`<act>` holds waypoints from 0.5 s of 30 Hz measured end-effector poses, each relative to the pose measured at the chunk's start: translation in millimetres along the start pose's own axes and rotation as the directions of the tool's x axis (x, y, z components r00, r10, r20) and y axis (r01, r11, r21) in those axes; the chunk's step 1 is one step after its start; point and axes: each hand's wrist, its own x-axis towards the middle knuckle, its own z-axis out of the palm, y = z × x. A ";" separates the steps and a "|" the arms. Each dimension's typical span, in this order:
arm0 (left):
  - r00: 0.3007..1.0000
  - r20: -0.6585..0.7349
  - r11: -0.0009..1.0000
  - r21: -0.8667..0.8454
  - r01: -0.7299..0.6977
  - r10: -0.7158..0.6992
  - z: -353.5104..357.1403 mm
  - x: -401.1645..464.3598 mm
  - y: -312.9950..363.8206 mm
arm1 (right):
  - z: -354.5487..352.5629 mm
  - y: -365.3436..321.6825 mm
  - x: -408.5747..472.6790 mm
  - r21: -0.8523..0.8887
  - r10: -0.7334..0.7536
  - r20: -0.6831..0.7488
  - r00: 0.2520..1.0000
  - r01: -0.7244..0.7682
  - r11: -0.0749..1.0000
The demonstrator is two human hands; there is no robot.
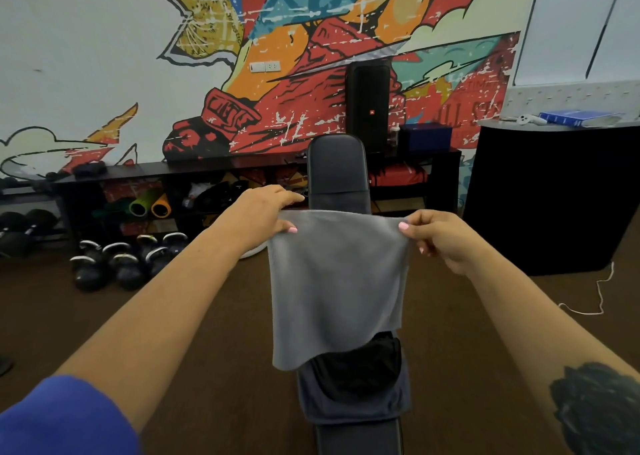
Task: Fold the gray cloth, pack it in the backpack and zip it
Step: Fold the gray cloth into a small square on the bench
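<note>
Folding begins over the bench

Left hand (263,212) and right hand (436,236) pinch the cloth's (336,281) top corners, holding it hanging above the backpack (353,385); next, likely bringing corners together.

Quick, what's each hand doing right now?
Left hand: closed, pinching the top left corner of the gray cloth.
Right hand: closed, pinching its top right corner.
</note>
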 end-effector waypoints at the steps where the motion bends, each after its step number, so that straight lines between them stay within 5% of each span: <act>1: 0.998 0.062 0.999 0.034 0.030 -0.032 -1.0 2.0 0.6 | 0.0 -0.2 -0.7 -0.049 0.009 0.022 1.000 -0.008 0.999; 6: 0.969 0.212 0.947 0.316 0.057 -0.130 -0.6 7.9 1.9 | 4.1 6.5 0.7 -0.071 -0.014 -0.102 0.995 0.007 0.997; 12: 0.997 0.048 0.949 0.314 0.043 -0.060 8.8 -4.9 -0.6 | 4.5 11.9 -1.6 -0.139 -0.035 -0.125 0.992 0.017 0.990; 15: 0.984 0.108 0.988 0.079 0.130 -0.138 12.6 -6.1 -0.8 | 5.6 14.7 -1.6 -0.233 -0.061 -0.171 0.983 0.020 0.972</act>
